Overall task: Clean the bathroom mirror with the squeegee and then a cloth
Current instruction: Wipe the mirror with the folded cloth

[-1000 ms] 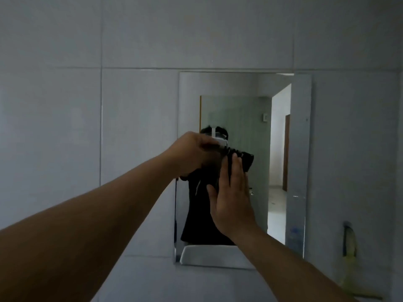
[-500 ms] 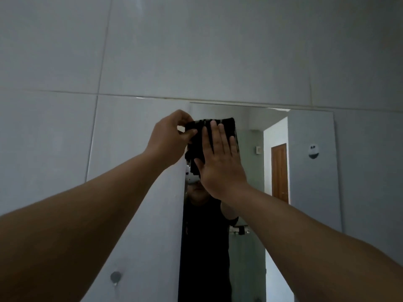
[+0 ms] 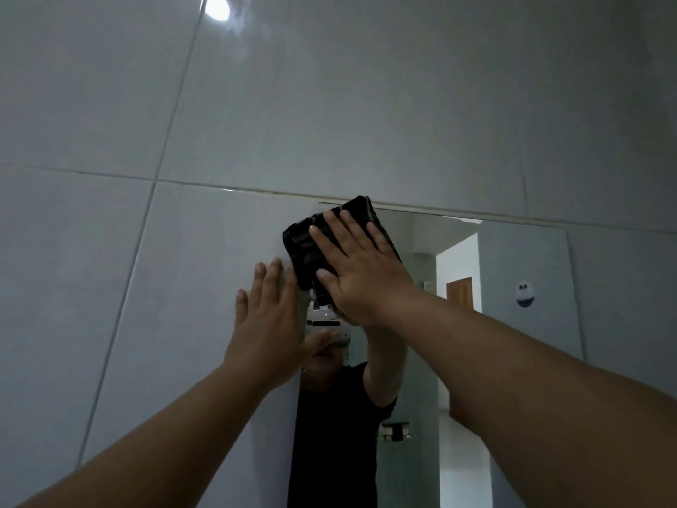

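Note:
A folded black cloth (image 3: 304, 251) lies flat against the top left corner of the wall mirror (image 3: 520, 258). My right hand (image 3: 361, 265) presses on it with the palm flat and the fingers spread. My left hand (image 3: 271, 324) rests open on the mirror's left edge, just below and left of the cloth, holding nothing. The mirror reflects a person in a black shirt and an open doorway. No squeegee is in view.
Large pale grey wall tiles (image 3: 329, 104) surround the mirror. A small round sticker or hook (image 3: 524, 293) shows in the mirror's right part. A light reflection (image 3: 218, 9) glares at the top of the wall.
Both hands rose with the cloth from mid-mirror to its top left corner. The left hand let go of the cloth and now lies flat beside it. The view tilted upward.

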